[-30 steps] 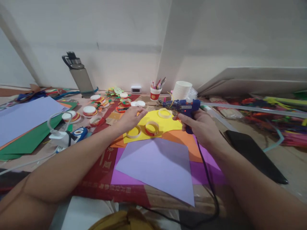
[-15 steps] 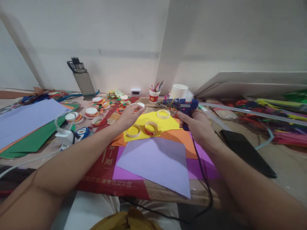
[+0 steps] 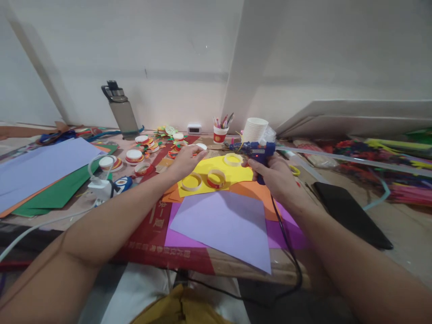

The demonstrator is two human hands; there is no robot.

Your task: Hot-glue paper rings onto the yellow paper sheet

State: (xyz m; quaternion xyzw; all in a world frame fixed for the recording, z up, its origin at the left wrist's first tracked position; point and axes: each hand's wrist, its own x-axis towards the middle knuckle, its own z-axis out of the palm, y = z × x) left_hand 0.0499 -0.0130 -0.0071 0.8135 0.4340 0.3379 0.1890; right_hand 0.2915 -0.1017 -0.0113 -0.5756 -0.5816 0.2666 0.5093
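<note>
My right hand (image 3: 275, 173) is wrapped round a blue hot glue gun (image 3: 259, 150), whose nozzle points left. A long clear glue stick (image 3: 337, 157) runs out of its back, and a black cord hangs below. My left hand (image 3: 187, 161) is closed at a white-topped round paper piece (image 3: 201, 146), partly hidden behind the fingers. Between the hands, on a yellow sheet (image 3: 216, 163), lie paper cup rings (image 3: 216, 179). Nearer me are a lilac sheet (image 3: 222, 225) and orange paper (image 3: 251, 192).
Layered white-topped paper pieces (image 3: 134, 155), a white plug (image 3: 101, 188) and coloured sheets (image 3: 54, 191) lie left. At the back stand a bottle (image 3: 123, 114), a pen cup (image 3: 220, 134) and stacked paper cups (image 3: 255, 129). A black phone (image 3: 353, 213) and pipe cleaners (image 3: 398, 166) are right.
The view has shifted slightly, so things sit a little further right. Both hands keep nearly the same place and grip, with the glue gun's nozzle still pointing left.
</note>
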